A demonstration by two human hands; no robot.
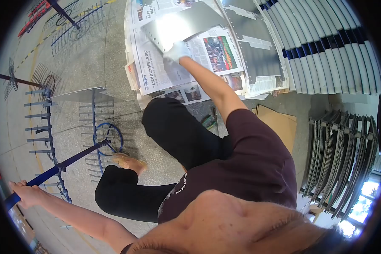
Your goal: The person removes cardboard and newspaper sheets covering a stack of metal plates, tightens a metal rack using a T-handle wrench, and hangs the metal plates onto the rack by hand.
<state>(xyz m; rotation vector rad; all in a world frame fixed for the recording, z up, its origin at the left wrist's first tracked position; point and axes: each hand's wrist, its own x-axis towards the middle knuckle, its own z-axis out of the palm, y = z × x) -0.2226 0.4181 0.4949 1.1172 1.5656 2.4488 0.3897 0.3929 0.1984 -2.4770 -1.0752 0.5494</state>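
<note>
Gripping a round dark-blue pole [70,161], the bare left hand [27,194] is wrapped about it; the white-gloved right hand [177,52], its grip impossible to tell, touches a silver, hole-edged metal sheet [194,23] lying near the left edge of the printed newspapers [150,80]

Shiny metal sheet on newspaper, blue pole off to the left.

The grey sheet [190,23] lies aslant over spread newspaper [156,76], bright glare across its middle and a row of small holes along its left edge; it looks flat, though the glare makes that hard to judge. The dark blue pole [65,163], straight and slender, runs slantwise from the lower left corner of the view to a blue ring [122,139] by the floor.
</note>
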